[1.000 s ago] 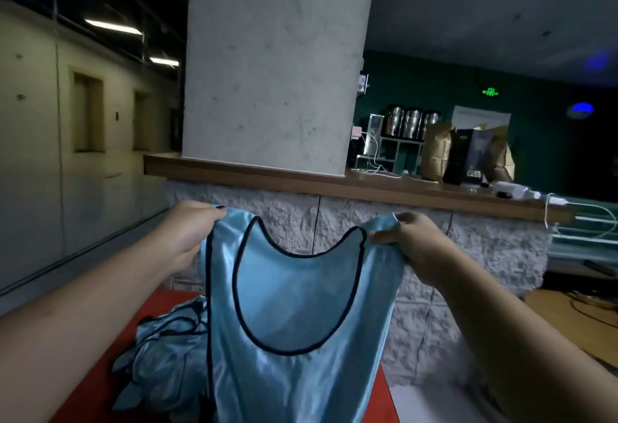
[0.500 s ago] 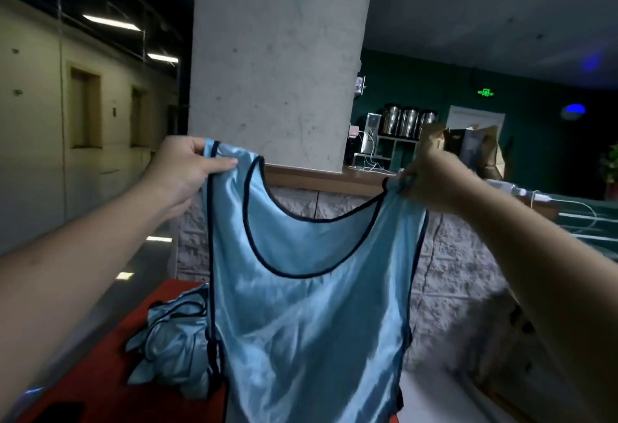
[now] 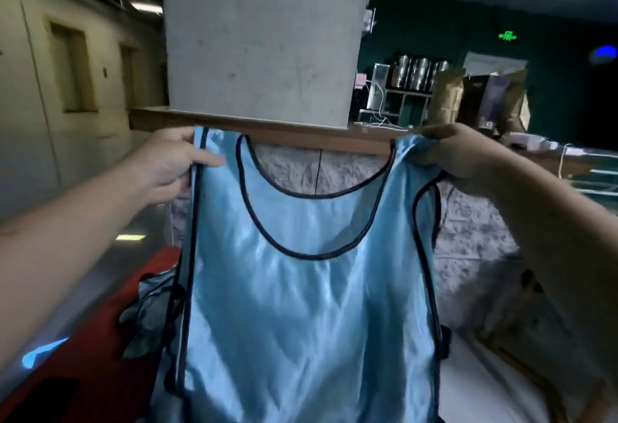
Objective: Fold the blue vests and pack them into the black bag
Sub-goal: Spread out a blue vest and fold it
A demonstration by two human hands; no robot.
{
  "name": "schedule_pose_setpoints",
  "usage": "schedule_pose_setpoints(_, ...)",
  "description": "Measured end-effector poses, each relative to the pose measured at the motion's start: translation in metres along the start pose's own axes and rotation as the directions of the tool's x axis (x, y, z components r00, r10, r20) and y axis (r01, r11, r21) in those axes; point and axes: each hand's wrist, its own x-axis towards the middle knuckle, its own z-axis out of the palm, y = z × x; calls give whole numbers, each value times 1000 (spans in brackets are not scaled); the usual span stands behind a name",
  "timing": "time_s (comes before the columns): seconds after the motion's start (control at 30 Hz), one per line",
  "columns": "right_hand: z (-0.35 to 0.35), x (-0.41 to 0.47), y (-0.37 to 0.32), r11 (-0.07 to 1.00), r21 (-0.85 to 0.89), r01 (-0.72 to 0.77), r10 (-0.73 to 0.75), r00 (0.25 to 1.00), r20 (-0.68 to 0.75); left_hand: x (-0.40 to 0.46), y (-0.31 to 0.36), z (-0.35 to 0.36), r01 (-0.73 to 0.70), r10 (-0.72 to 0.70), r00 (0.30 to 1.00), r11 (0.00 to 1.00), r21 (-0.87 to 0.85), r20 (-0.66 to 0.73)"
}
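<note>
Up at chest height, out in front of the person, the left hand [image 3: 167, 161] pinches one shoulder strap of a blue vest [image 3: 307, 305], thumb laid across the front of the fabric and fingers tucked behind it. On the other side the right hand [image 3: 458, 155] has the other strap bunched inside curled fingers. Between the two hands the vest hangs stretched out flat and facing the camera, shiny light blue with dark trim round the neck and armholes, its bottom edge running off the lower frame.

Below and to the left, partly hidden behind the hanging one, a crumpled pile of more blue vests [image 3: 150, 312] lies on a red table [image 3: 110, 379]. Right behind the vest is a rough stone counter front with a wooden ledge [image 3: 284, 136] on top, and a big concrete pillar [image 3: 264, 38] rising from it. Further right on the ledge there are brown paper bags [image 3: 448, 98], some metal canisters [image 3: 418, 73] on a rack and a few white cables. Can't pick out the black bag anywhere from this angle.
</note>
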Motion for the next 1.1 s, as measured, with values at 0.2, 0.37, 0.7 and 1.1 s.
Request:
schedule_pose_setpoints(0.2,91,67,120,922,-358,-147,180,982,62,73,-164,35,168,-183,983,853,493,-17)
schedule_pose_setpoints(0.37,160,133,231,744,-659,-110,257,958,129,134,-295,66,193,-186,979,709,678,-84)
schedule_pose_setpoints(0.7,215,214,349,736,-648,-199,198,977,-76,205,-364,113,297,-212,947,864,406,-241)
schedule_pose_setpoints(1.1,195,139,356,651,-667,-362,423,903,-77,117,-364,88,296,-246,953,879,373,-176)
